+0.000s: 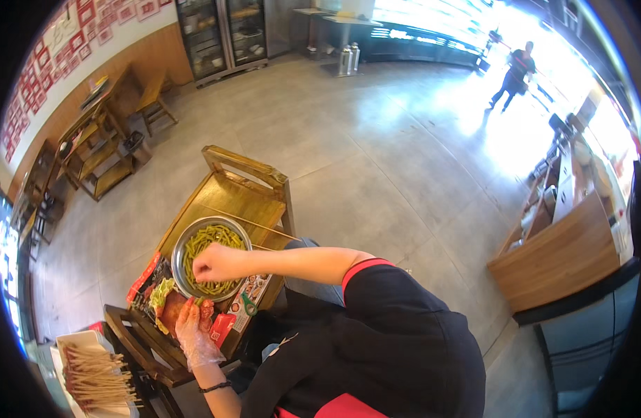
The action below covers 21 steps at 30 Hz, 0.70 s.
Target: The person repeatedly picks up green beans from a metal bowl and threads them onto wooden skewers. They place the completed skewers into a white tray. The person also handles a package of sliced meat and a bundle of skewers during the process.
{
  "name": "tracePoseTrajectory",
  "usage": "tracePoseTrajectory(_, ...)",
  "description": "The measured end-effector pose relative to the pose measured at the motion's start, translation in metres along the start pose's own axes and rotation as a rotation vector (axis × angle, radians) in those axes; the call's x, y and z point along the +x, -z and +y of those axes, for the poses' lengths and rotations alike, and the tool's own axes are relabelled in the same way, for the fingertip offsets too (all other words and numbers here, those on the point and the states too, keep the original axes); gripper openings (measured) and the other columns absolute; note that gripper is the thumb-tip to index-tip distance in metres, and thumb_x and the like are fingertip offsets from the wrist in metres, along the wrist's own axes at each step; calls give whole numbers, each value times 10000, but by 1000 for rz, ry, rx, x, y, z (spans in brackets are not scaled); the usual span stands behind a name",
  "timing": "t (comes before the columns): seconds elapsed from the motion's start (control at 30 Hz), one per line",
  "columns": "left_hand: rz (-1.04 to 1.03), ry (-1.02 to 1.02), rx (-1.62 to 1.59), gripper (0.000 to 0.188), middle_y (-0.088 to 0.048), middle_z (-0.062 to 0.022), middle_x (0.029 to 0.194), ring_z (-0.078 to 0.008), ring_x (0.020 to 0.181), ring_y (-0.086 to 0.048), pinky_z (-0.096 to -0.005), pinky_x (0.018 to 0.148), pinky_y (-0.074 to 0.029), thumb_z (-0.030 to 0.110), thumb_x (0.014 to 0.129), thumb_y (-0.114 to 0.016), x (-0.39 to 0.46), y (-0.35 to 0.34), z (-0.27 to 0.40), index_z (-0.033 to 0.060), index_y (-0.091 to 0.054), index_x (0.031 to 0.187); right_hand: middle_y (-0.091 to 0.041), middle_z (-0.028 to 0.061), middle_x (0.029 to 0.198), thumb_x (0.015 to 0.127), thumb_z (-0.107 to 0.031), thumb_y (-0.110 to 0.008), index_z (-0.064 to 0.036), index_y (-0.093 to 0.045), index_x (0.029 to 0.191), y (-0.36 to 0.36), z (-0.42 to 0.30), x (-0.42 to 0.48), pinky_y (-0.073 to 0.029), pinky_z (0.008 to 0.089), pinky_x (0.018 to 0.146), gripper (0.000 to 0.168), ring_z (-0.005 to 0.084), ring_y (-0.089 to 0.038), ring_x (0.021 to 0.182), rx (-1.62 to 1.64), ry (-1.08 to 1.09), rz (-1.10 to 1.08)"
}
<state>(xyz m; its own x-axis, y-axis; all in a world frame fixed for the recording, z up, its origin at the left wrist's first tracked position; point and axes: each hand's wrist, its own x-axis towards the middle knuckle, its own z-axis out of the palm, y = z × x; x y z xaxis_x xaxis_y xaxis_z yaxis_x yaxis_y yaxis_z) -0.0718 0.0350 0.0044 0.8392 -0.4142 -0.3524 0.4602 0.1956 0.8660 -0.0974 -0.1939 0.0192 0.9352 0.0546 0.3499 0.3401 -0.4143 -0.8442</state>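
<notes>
My bare right hand point(219, 264) is over a round metal bowl point(177, 261) of cut green beans point(216, 237). Its fingers are curled, and whatever may be between them is hidden. My left hand point(191, 332), in a clear plastic glove, is just below the bowl, beside reddish meat pieces point(207, 309). Its fingers lie close together; I cannot tell whether they grip anything. Leafy pale-green vegetable point(161, 292) lies left of it. Green-handled scissors point(248, 304) are to the right, on a printed sheet point(257, 287).
The bowl stands on a wooden chair point(205, 188), with thin sticks point(257, 224) beside it. At lower left, a white tray point(85, 339) holds many skewers point(98, 379). A wooden cabinet point(561, 256) stands right. Another person point(516, 73) is far off, near bright windows.
</notes>
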Motion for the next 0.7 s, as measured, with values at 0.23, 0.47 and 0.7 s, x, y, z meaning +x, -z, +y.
tracePoseTrajectory(0.23, 46, -17, -37, 322, -652, -170, 985, -262, 859, -669, -329, 761, -554, 12, 872, -605, 9, -14, 2, -70, -515, 1169, -672, 174, 878, 783, -104, -600, -13, -622, 1052, 77, 114, -33, -520, 405, 740, 286, 319, -657, 854, -456, -388, 301)
tracePoseTrajectory(0.47, 26, -19, -92, 289, -665, -173, 937, -248, 800, -675, -322, 729, -563, 34, 880, -607, 12, 3, 2, -58, -537, 1145, -638, 243, 926, 743, -143, -651, 23, -574, 953, 59, 97, -42, -487, 456, 818, 279, 404, -609, 927, -628, -370, 1)
tracePoseTrajectory(0.7, 44, -18, -71, 262, -674, -185, 921, -223, 778, -674, -310, 712, -565, 52, 890, -605, 5, 0, 8, -46, -564, 1129, -579, 248, 992, 737, -162, -731, 13, -519, 1005, 61, 105, -33, -505, 459, 795, 384, 411, -604, 923, -813, -440, 142)
